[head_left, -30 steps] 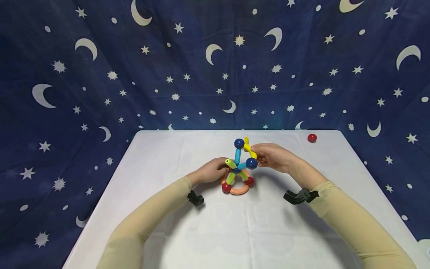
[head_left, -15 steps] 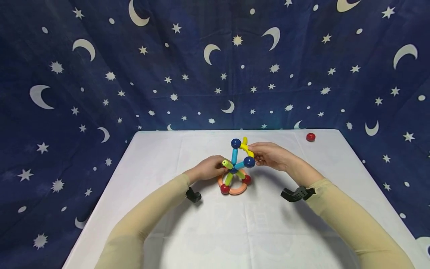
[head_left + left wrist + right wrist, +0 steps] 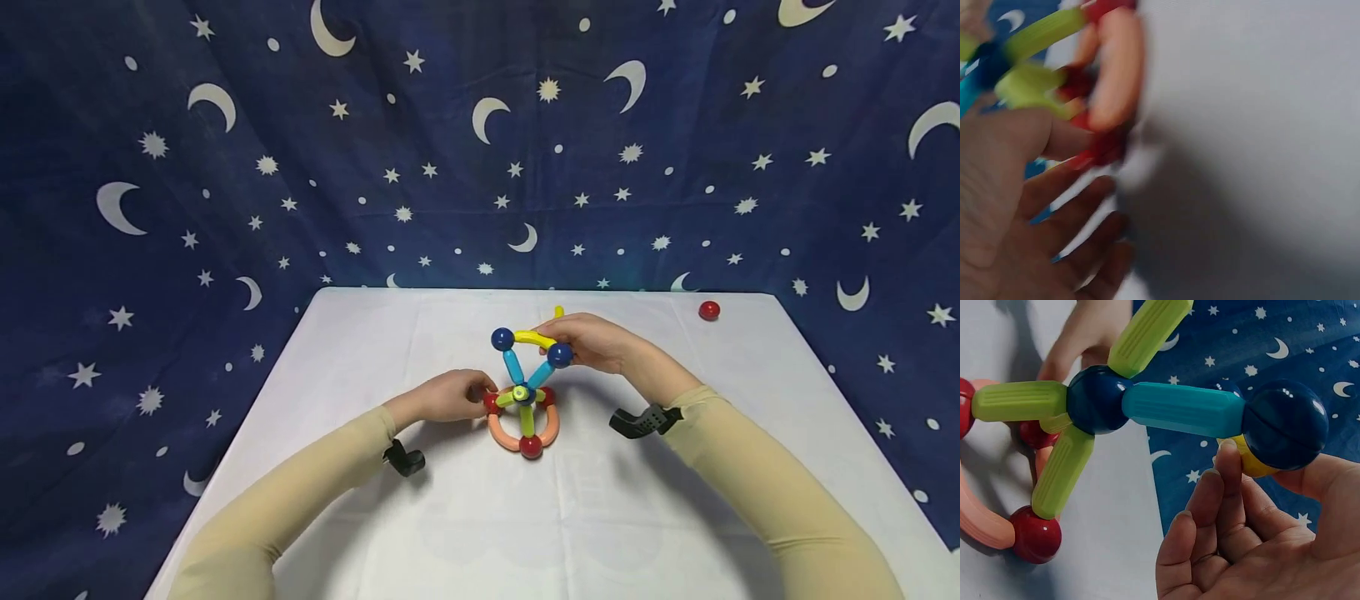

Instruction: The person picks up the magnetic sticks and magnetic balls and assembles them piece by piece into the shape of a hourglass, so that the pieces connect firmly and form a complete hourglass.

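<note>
A ball-and-stick toy stands on the table, its base a ring of orange curved rods (image 3: 504,433) and red balls. Green rods (image 3: 1019,401) lead up to a dark blue centre ball (image 3: 1099,400); another sticks out from it. Two light blue rods (image 3: 513,367) carry dark blue balls (image 3: 502,339). My right hand (image 3: 596,342) pinches the yellow curved rod (image 3: 534,338) bridging those balls; its thumb is partly hidden behind a ball in the right wrist view. My left hand (image 3: 453,395) pinches the left red ball (image 3: 491,403), blurred in the left wrist view.
A loose red ball (image 3: 709,311) lies near the table's far right corner. A yellow tip (image 3: 558,312) shows behind my right hand. The white-covered table (image 3: 465,517) meets a dark blue curtain (image 3: 420,125) with moons and stars.
The toy has turned, bringing one red ball to the front and swinging an upper blue ball left. My left hand has shifted left and nearer with the base. My right hand stays at the yellow rod.
</note>
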A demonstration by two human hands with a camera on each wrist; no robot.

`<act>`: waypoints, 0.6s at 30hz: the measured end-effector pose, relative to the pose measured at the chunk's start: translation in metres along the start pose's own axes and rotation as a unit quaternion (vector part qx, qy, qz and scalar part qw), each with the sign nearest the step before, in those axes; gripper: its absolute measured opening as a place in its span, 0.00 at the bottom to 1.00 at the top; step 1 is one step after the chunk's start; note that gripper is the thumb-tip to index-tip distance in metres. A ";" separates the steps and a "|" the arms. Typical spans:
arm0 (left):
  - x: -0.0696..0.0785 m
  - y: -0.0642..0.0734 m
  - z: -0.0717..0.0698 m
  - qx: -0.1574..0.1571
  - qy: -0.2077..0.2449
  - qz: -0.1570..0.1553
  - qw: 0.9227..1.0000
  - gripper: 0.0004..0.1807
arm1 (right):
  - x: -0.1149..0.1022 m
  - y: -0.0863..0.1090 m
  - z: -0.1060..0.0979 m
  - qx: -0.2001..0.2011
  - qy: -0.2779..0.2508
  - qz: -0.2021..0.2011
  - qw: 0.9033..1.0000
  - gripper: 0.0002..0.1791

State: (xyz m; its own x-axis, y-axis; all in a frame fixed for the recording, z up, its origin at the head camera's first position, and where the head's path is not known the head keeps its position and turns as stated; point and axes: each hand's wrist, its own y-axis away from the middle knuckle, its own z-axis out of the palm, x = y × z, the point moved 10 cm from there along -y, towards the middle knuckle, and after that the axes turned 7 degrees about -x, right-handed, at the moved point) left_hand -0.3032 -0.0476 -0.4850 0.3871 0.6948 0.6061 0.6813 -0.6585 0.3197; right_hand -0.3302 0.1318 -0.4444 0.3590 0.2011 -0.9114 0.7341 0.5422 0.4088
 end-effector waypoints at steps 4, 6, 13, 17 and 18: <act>-0.005 0.007 -0.033 0.016 0.105 -0.021 0.994 0.19 | -0.001 -0.002 0.003 -0.004 0.008 -0.001 1.000 0.28; -0.003 0.004 -0.056 0.050 0.195 -0.029 0.979 0.19 | 0.000 -0.002 0.001 0.001 0.009 -0.001 1.000 0.27; 0.045 -0.019 -0.085 0.026 0.257 -0.006 0.966 0.24 | 0.003 -0.001 -0.003 0.016 -0.004 -0.003 1.000 0.22; 0.067 -0.027 -0.081 -0.014 0.195 -0.006 0.981 0.22 | -0.001 0.000 0.002 0.006 -0.002 -0.016 1.000 0.20; 0.071 -0.028 -0.080 -0.018 0.186 -0.006 0.982 0.20 | -0.002 0.001 0.003 0.002 -0.001 -0.019 1.000 0.20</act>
State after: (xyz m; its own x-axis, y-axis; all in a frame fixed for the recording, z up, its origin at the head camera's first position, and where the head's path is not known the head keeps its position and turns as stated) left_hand -0.3443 -0.0030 -0.3925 0.1208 0.5530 0.8244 0.6589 -0.6658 0.3501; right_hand -0.3288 0.1295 -0.4425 0.3328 0.1790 -0.9258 0.7494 0.5457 0.3749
